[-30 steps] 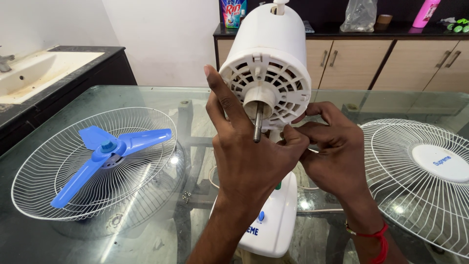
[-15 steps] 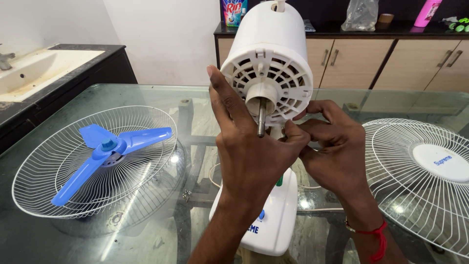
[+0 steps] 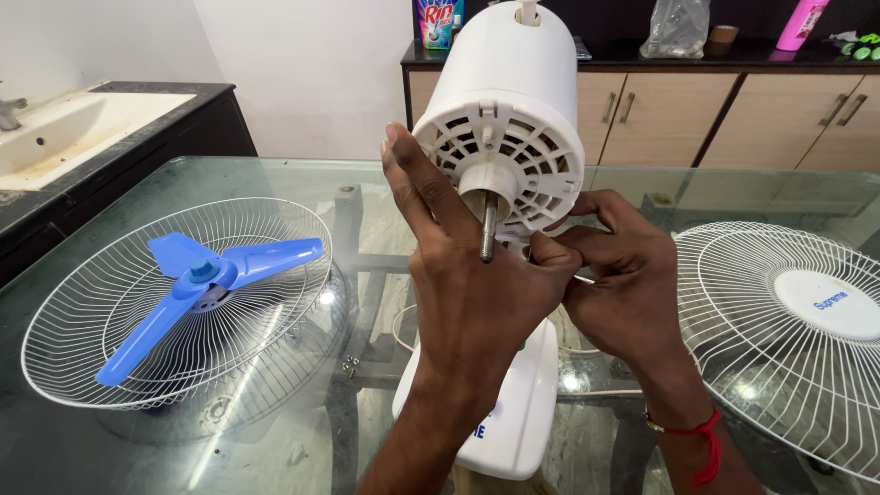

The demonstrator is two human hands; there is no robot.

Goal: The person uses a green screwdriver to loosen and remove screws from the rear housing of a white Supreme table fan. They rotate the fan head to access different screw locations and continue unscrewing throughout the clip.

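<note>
A white fan motor housing [image 3: 513, 110] stands on its white base [image 3: 513, 412], its vented face and metal shaft [image 3: 489, 229] turned toward me. My left hand [image 3: 467, 284] lies against the lower front of the housing, fingers up along its left side, thumb by the shaft. My right hand [image 3: 623, 275] is curled under the housing's lower right edge, fingertips pinched together there; what they pinch is hidden. A red thread circles my right wrist.
A glass table [image 3: 367, 183] carries a white wire guard [image 3: 137, 321] holding a blue three-blade propeller [image 3: 202, 275] at left, and a second wire guard [image 3: 797, 330] with a white centre cap at right. Small screws [image 3: 349, 365] lie near the base. A sink counter stands far left, wooden cabinets behind.
Both hands stay on the motor housing with only slight shifts; my right fingers remain pinched under its lower edge.
</note>
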